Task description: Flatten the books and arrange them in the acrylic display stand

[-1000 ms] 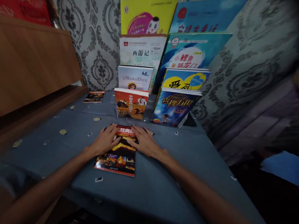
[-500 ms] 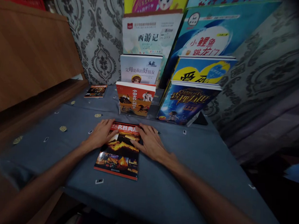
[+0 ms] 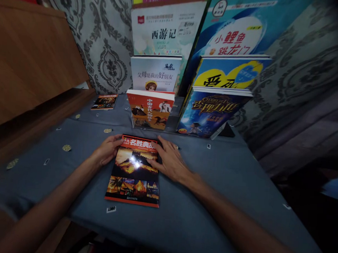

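Note:
A paperback book (image 3: 137, 173) with a dark golden cover photo and an orange-red title band is on the cloth in front of me. My left hand (image 3: 108, 150) pinches its upper left edge, thumb on the cover and the other fingers curled at the side, partly hidden. Along the upper right edge rests my right hand (image 3: 170, 158), fingers stretched out and spread, its thumb and fingertips touching the cover. Glare shows on the middle of the cover.
Several books stand in two columns on a rack behind, with an orange book (image 3: 150, 109) and a dark blue book (image 3: 211, 111) in front. A small dark book (image 3: 104, 101) lies at the back left. A wooden cabinet (image 3: 34, 57) borders the left side of the blue tablecloth (image 3: 205, 202).
My left hand has shifted from lying on the cover to gripping its left edge. The book's near edge seems slightly raised or turned. My right hand stays on the right edge.

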Available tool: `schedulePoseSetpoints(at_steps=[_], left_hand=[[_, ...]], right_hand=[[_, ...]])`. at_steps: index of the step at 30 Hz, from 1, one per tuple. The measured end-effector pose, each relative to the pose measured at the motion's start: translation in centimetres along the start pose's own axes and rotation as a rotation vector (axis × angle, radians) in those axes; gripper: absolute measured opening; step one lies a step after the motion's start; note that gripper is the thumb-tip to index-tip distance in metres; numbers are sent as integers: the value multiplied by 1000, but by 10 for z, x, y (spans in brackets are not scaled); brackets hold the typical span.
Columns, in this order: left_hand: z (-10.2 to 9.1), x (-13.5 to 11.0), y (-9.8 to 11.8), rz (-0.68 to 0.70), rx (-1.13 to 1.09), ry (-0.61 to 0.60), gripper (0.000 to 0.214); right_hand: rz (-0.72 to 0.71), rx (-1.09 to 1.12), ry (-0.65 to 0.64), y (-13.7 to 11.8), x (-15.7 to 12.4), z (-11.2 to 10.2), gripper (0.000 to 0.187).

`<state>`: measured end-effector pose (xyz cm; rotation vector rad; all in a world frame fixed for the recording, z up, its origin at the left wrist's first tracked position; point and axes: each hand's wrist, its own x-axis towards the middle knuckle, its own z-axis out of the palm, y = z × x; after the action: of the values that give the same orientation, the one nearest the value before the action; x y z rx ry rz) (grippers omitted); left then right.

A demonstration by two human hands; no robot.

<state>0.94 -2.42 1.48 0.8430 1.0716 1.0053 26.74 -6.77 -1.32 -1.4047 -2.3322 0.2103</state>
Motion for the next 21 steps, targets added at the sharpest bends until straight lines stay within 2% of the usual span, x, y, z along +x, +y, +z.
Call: schedulePoseSetpoints(at_steps=[2, 4, 6, 8, 9, 11, 13, 15, 19, 21], left_hand=[[4, -3, 1, -41, -24, -47, 19], [7, -5, 1, -38, -45, -48, 16], [9, -5, 1, -9, -76, -24, 15], [10, -5, -2, 30, -103, 1, 14], [10, -4, -3, 46, -109, 9, 13], [11, -4, -6, 67, -114, 16, 13], [13, -5, -8, 71, -118, 8, 14], [16, -7, -9, 77, -127, 0, 17], [24, -13, -6, 101, -145, 26, 18], [27, -16, -4, 52, -137, 20, 20]], right_hand=[[24, 127, 15, 1, 0, -1, 66], [60, 319, 68, 2, 0, -1, 80], [113, 600, 108, 0, 2, 0, 98], [184, 923, 93, -4, 5, 3, 106], [218, 1071, 64, -6, 6, 4, 105], [274, 1300, -2, -12, 6, 3, 89], [318, 1453, -75, -18, 6, 1, 67], [370, 1565, -121, -23, 4, -3, 55], [452, 1709, -137, -29, 2, -8, 51], [476, 1751, -117, -28, 3, -9, 50]])
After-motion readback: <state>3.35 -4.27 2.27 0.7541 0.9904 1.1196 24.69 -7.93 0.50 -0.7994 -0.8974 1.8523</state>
